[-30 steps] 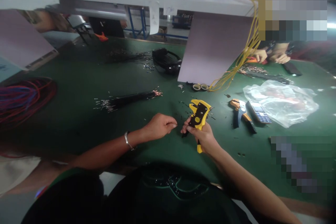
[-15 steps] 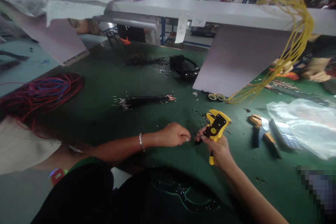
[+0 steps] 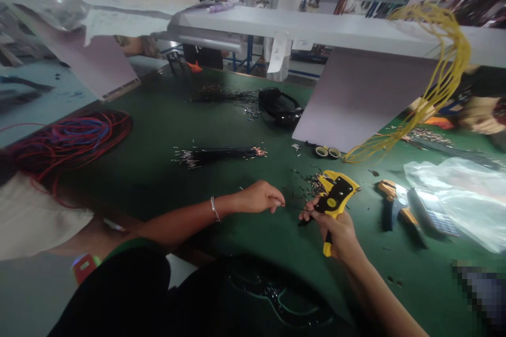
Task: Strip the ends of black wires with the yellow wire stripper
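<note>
Yellow and black wire strippers (image 3: 335,195) are held in my right hand (image 3: 336,226), their jaws up and their handle down through the palm. My left hand (image 3: 261,197), with a silver bangle at the wrist, pinches the end of a thin dark wire (image 3: 294,206). This wire runs across the small gap to my right fingertips. Just left of the tool's jaws lie small cut bits (image 3: 314,184). Beyond my left hand rests a bundle of black wires (image 3: 221,154) with bare ends.
Red and blue wire coils (image 3: 79,134) lie at left. Yellow wires (image 3: 446,79) hang from the white shelf (image 3: 316,23). Tape rolls (image 3: 328,152), orange-grey strippers (image 3: 399,202), a calculator (image 3: 432,210) and plastic bag (image 3: 470,195) lie right. Another person's hands (image 3: 480,116) are far right.
My right hand has moved slightly right with the wire strippers, widening the gap to my left hand. The dark wire between the hands now shows more clearly. The whole view has shifted a little.
</note>
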{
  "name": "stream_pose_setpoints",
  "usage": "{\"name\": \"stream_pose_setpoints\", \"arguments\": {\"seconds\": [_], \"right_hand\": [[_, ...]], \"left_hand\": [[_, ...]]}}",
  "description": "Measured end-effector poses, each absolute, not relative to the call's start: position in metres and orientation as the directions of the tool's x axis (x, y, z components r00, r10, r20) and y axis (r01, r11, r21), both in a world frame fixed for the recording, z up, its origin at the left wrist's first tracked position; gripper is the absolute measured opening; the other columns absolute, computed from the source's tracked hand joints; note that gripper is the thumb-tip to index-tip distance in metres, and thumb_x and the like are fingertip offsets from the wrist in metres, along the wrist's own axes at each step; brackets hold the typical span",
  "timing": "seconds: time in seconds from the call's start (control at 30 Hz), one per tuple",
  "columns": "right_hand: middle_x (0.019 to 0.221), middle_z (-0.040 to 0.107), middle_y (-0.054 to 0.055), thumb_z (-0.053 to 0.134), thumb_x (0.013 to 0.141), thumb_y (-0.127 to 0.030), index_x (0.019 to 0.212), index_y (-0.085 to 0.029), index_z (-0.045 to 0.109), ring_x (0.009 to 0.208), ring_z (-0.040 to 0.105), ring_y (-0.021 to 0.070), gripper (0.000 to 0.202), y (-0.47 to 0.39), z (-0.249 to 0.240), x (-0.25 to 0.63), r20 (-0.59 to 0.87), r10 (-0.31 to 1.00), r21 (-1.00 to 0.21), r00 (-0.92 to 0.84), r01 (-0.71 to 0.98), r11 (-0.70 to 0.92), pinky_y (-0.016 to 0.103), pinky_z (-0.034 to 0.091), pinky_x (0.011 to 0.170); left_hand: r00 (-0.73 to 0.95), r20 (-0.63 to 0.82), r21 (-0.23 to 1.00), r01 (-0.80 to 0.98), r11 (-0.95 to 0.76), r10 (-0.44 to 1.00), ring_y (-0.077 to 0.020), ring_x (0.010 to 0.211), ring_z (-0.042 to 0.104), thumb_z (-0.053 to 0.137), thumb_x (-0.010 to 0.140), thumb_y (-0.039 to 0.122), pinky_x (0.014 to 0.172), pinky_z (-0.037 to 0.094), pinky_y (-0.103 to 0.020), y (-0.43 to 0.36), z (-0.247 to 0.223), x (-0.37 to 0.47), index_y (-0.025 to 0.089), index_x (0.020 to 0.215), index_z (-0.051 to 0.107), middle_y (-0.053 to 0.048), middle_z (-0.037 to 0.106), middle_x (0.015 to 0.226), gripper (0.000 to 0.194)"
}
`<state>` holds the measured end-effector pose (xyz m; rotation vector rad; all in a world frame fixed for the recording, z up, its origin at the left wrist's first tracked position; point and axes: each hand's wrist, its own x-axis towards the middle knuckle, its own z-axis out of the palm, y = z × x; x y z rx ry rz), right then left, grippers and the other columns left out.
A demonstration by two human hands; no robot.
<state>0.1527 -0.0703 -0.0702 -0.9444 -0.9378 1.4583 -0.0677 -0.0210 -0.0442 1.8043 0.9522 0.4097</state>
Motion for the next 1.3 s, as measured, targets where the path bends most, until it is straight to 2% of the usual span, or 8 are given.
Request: {"name": "stream_pose_setpoints", "arguments": {"seconds": [0.3,0.47,0.6,0.67,0.73,0.87,1.17,1.3], "right_hand": [[0.074,0.06,0.001,0.074,0.068,-0.019,0.085,-0.021,0.061,0.063,0.058,0.0189,0.022,-0.07,-0.07,0.155,-0.061,0.991,-0.923,-0.118,-0.372,-0.101,0.042,0.051,0.068],[0.072,0.059,0.0,0.074,0.067,-0.019,0.083,-0.02,0.06,0.062,0.058,0.0179,0.021,-0.069,-0.066,0.154,-0.079,0.993,-0.915,-0.088,-0.388,-0.107,0.041,0.051,0.068],[0.072,0.06,0.0,0.075,0.065,-0.018,0.082,-0.02,0.061,0.062,0.058,0.0179,0.022,-0.07,-0.065,0.152,-0.116,0.991,-0.901,-0.066,-0.413,-0.133,0.04,0.052,0.067],[0.073,0.061,0.001,0.074,0.065,-0.017,0.083,-0.02,0.061,0.063,0.059,0.0183,0.023,-0.071,-0.065,0.152,-0.111,0.991,-0.899,-0.069,-0.419,-0.13,0.04,0.052,0.067],[0.073,0.061,0.001,0.074,0.067,-0.017,0.084,-0.02,0.06,0.064,0.059,0.0185,0.022,-0.072,-0.066,0.151,-0.091,0.993,-0.903,-0.077,-0.413,-0.115,0.04,0.052,0.067],[0.073,0.061,0.001,0.073,0.067,-0.018,0.085,-0.02,0.061,0.063,0.059,0.0186,0.022,-0.075,-0.065,0.149,-0.067,0.995,-0.913,-0.077,-0.398,-0.092,0.038,0.052,0.066],[0.072,0.06,0.001,0.073,0.067,-0.019,0.082,-0.019,0.061,0.062,0.058,0.0177,0.019,-0.08,-0.058,0.146,-0.047,0.992,-0.92,-0.119,-0.381,-0.09,0.038,0.051,0.065],[0.072,0.061,0.0,0.074,0.068,-0.02,0.082,-0.019,0.061,0.061,0.059,0.0176,0.02,-0.079,-0.06,0.146,-0.042,0.992,-0.925,-0.116,-0.372,-0.082,0.038,0.051,0.065]], "left_hand": [[0.588,-0.092,0.828,0.493,-0.266,0.803,-0.012,0.064,0.059,0.05,0.084,0.015,0.065,0.044,-0.023,-0.015,-0.049,-0.068,0.016,0.088,0.073,-0.001,0.068,0.069,0.023],[0.474,0.257,0.616,0.591,-0.521,0.842,-0.0216,0.101,0.06,0.051,0.088,0.021,0.093,0.043,-0.035,-0.036,-0.027,-0.066,0.019,0.095,0.07,-0.01,0.067,0.11,0.021],[0.623,0.235,0.711,0.413,-0.569,0.746,-0.0206,0.094,0.062,0.048,0.091,0.031,0.09,0.046,-0.035,-0.059,-0.011,-0.057,0.018,0.088,0.071,-0.012,0.07,0.102,0.026],[0.66,0.073,0.854,0.346,-0.389,0.747,-0.018,0.078,0.063,0.05,0.091,0.034,0.078,0.049,-0.034,-0.062,-0.018,-0.051,0.016,0.082,0.07,-0.01,0.07,0.084,0.028],[0.657,-0.21,0.959,0.283,0.022,0.724,-0.0134,0.056,0.058,0.051,0.09,0.039,0.058,0.049,-0.03,-0.059,-0.032,-0.046,0.013,0.077,0.068,-0.007,0.065,0.066,0.033],[0.653,-0.383,0.862,-0.002,0.507,0.654,-0.0141,0.059,0.064,0.063,0.083,0.046,0.054,0.049,-0.028,-0.047,-0.058,-0.046,0.009,0.094,0.066,-0.012,0.07,0.084,0.038],[0.58,-0.526,0.594,-0.272,0.757,0.622,-0.0083,0.055,0.062,0.057,0.092,0.032,0.056,0.047,-0.02,-0.041,-0.06,-0.049,0.009,0.096,0.067,-0.009,0.072,0.077,0.025],[0.551,-0.397,0.65,-0.396,0.648,0.734,-0.0099,0.06,0.065,0.061,0.089,0.024,0.06,0.05,-0.021,-0.039,-0.058,-0.051,0.007,0.089,0.068,-0.01,0.071,0.079,0.019]]}}
